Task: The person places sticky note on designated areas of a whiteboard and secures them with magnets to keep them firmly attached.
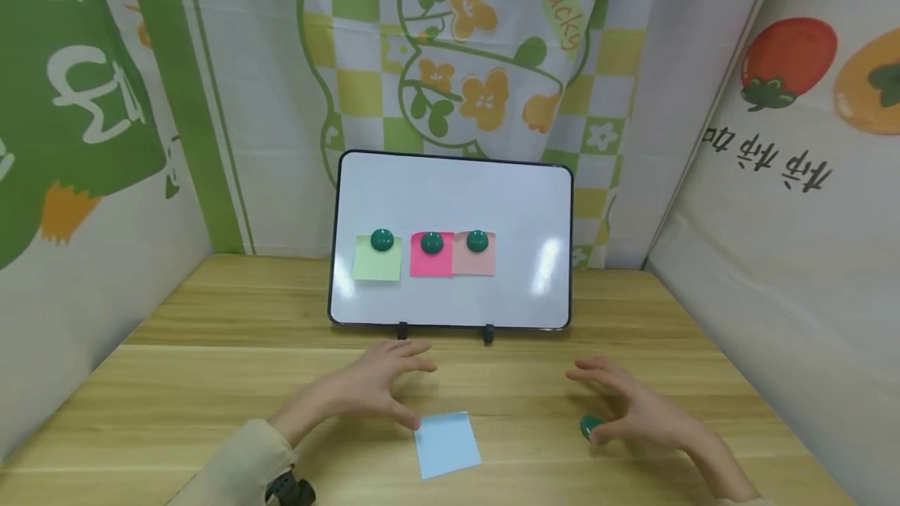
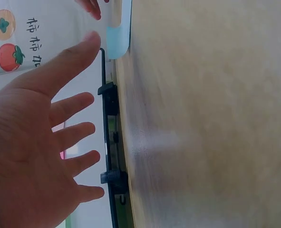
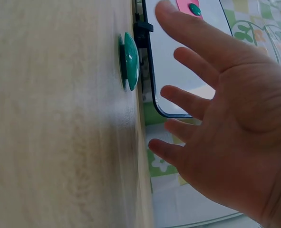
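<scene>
In the head view a light blue sticky note lies on the table, its upper left corner beside the thumb of my left hand. That hand hovers with fingers spread and holds nothing; the left wrist view shows its palm and separated fingers. My right hand is also spread, above a round green magnet on the table. The thumb overlaps part of the magnet in the head view. In the right wrist view the magnet shows side-on, apart from the fingers.
A black-framed whiteboard stands at the back on small black feet. Green magnets sit on its green note, bright pink note and pale pink note. Printed curtains surround the wooden table.
</scene>
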Demonstrator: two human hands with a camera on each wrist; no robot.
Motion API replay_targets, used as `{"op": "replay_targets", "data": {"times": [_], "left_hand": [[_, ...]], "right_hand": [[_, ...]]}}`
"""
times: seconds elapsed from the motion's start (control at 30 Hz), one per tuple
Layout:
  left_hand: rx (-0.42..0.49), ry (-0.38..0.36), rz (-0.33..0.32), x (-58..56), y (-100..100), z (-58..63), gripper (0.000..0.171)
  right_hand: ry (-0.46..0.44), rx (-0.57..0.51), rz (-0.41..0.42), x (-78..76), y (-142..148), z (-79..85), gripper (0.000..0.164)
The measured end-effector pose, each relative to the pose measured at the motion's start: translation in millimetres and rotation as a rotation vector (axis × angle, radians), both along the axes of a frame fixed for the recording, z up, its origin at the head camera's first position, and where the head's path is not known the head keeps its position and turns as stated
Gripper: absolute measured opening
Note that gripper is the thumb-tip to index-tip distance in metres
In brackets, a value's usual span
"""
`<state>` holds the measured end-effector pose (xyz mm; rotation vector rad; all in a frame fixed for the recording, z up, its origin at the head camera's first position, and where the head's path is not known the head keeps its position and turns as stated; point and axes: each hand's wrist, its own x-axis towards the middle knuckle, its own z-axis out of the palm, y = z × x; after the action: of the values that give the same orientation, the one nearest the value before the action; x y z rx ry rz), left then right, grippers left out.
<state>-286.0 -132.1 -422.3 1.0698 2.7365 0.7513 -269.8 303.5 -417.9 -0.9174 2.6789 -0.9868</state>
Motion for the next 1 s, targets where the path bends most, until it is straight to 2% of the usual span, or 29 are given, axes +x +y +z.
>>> {"op": "replay_targets", "data": {"times": [0.33,0.5,0.73,1.0], "left_hand": [[-0.021,-0.017,-0.038,2.1,4.0,2.4,0.074],[-0.092,-0.010,-0.035,4.1,2.5,3.2,0.067],[-0.174,-0.021,-0.024,8.0,5.1,5.7,0.049],[-0.149,-0.044,-0.012,7.1,8.1,7.6,0.024]], "right_hand": [[-0.104,0.021,0.047,0.6,10.8,-3.3,0.076],[-0.143,0.029,0.074,-0.4,13.1,-5.3,0.067],[-0.165,0.041,0.087,-2.1,13.2,-6.7,0.064],[-0.167,0.037,0.089,-4.4,14.5,-8.6,0.052]]}}
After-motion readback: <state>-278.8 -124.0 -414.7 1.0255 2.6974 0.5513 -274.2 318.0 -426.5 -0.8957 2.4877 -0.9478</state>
